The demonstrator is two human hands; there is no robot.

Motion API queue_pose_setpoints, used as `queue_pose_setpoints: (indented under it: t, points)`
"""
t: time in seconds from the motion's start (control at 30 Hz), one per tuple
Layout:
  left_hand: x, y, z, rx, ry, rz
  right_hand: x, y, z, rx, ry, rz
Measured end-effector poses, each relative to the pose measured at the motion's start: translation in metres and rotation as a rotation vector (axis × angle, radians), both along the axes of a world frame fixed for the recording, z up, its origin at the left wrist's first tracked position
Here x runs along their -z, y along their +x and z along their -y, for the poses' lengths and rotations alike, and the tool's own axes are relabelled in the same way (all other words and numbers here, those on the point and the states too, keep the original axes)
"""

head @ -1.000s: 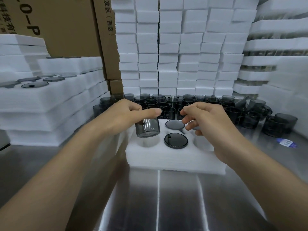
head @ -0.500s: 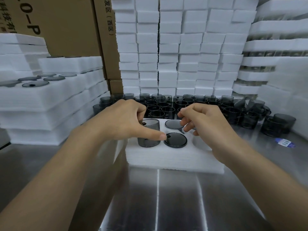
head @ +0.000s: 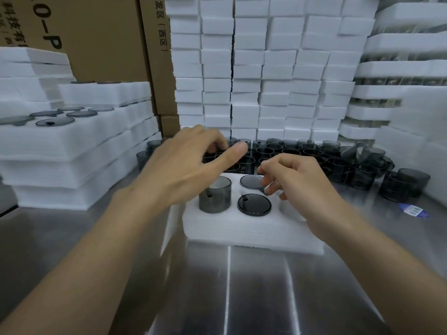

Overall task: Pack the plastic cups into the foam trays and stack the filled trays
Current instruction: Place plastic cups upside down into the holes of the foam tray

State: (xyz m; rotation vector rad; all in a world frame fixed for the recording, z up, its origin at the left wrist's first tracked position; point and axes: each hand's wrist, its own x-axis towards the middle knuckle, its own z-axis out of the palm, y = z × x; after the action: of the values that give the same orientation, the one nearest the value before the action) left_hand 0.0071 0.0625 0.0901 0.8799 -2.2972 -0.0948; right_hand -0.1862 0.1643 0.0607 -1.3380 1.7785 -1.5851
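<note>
A white foam tray [head: 251,228] lies on the steel table in front of me. Two grey plastic cups sit flush in its middle holes, one at the back [head: 251,182] and one at the front [head: 254,204]. A third grey cup [head: 214,198] stands half sunk in the front left hole. My left hand [head: 186,165] hovers above and behind that cup with fingers spread, holding nothing, blurred by motion. My right hand [head: 297,184] hangs over the tray's right side with loosely curled fingers and holds nothing. A crowd of loose grey cups [head: 302,155] stands behind the tray.
Filled foam trays [head: 63,146] are stacked at the left, the top one showing cup bottoms. Walls of foam blocks [head: 266,76] rise behind and at the right. Cardboard boxes [head: 101,37] stand at the back left. A blue label [head: 414,210] lies on the table [head: 266,286].
My left hand set the grey cup into the front left hole, let it go and rose toward the loose cups behind. My right hand stayed over the tray's right side.
</note>
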Motion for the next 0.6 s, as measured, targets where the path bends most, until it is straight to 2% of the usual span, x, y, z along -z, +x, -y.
queue_pose_setpoints:
  t: [0.07,0.13,0.2,0.3,0.43,0.47,0.6]
  points:
    - [0.005,-0.013,-0.011,0.088,0.095,0.092,0.001,0.001,0.000,0.008,-0.007,-0.003]
    - [0.020,-0.028,-0.020,0.110,0.200,0.385,0.002,0.000,0.001,0.021,-0.045,0.022]
    - [0.031,-0.036,-0.024,0.125,0.306,0.545,0.002,-0.002,0.002,0.026,-0.084,0.044]
    - [0.031,-0.032,-0.022,0.133,0.404,0.540,0.001,-0.005,0.001,0.032,-0.118,0.068]
    - [0.024,-0.030,-0.020,0.128,0.308,0.235,-0.011,-0.024,-0.001,0.178,-0.212,0.167]
    - [0.024,-0.033,-0.020,0.140,0.284,0.231,-0.014,-0.031,-0.002,0.228,-0.229,0.202]
    - [0.042,-0.036,-0.026,0.153,0.289,0.517,-0.012,-0.046,-0.002,0.321,-0.234,0.295]
